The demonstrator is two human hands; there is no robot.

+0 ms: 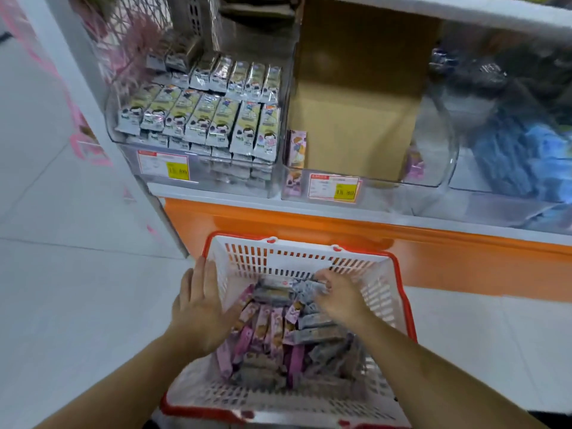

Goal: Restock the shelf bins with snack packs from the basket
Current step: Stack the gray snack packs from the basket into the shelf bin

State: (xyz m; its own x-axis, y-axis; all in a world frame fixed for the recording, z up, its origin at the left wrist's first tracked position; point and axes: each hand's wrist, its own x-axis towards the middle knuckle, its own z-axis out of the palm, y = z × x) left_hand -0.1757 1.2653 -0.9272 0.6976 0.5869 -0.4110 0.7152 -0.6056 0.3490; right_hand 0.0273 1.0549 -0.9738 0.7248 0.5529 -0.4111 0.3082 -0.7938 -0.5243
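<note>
Down inside the white slotted plastic basket with the red rim, the right hand curls its fingers over grey snack packs at the far end; whether the grip has actually closed on one I cannot tell. The left hand lies flat and open-fingered against the basket's left wall, steadying it. Purple snack packs stand beside the grey ones, long axes running roughly toward the shelf. The right hand is nearer the almost empty clear middle bin, up and ahead, which holds a few purple packs at its sides; the left clear bin looks full. Yellow price tags read about "13.80"; other print is too blurred.
</note>
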